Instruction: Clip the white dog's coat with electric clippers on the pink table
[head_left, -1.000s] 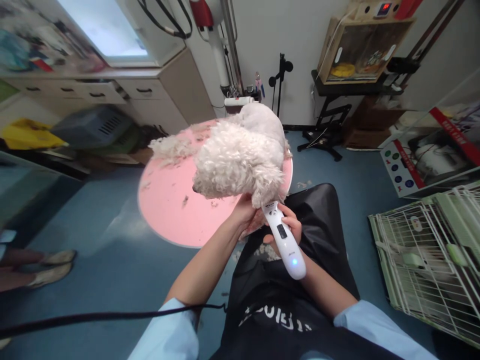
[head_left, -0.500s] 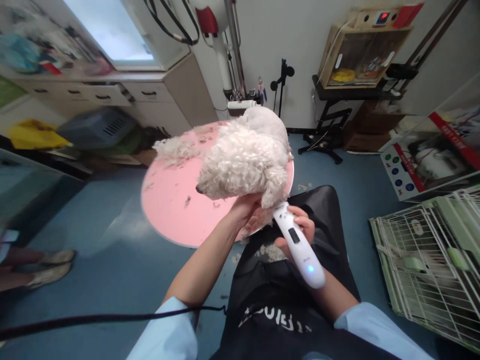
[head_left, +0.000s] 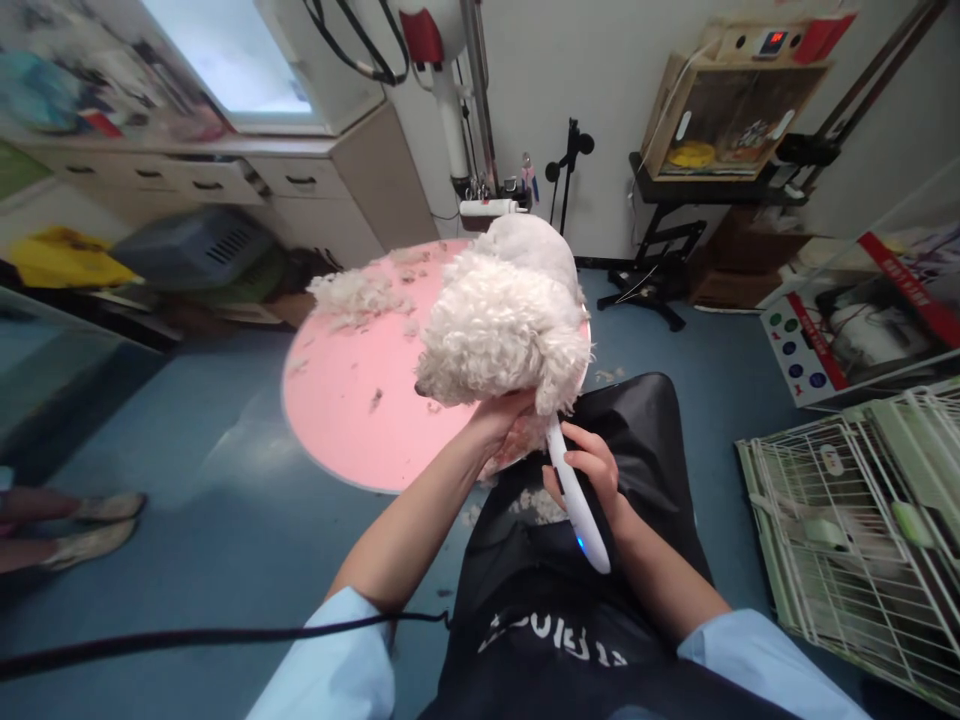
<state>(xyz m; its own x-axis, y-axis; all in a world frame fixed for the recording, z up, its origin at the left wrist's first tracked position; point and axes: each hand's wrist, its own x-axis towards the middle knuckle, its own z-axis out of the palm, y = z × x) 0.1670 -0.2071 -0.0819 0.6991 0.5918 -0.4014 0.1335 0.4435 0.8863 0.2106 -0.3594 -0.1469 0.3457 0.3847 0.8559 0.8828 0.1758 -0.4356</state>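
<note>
A white curly-coated dog [head_left: 495, 320] is on a round pink table [head_left: 337, 400], with its hindquarters clipped short and its nose toward the left. My left hand [head_left: 504, 418] holds the dog from below, near the head and front leg; its fingers are largely hidden by the coat. In my right hand [head_left: 596, 468] is a white cordless hair clipper [head_left: 571, 497], with a blue light glowing near its lower end. The clipper's head meets the curly hair of the front leg, and its blade is hidden there.
Loose hair [head_left: 360, 297] lies on the table's far left, with more on the black apron [head_left: 540, 503] over my lap. A wire cage [head_left: 855, 530] stands at right. Behind the dog is a tool holder [head_left: 491, 200]. A person's shoes [head_left: 97, 530] show at left.
My right hand has rolled the clipper from its broad face onto its narrow side. The dog's head has shifted slightly to the right. My left hand stays under the dog.
</note>
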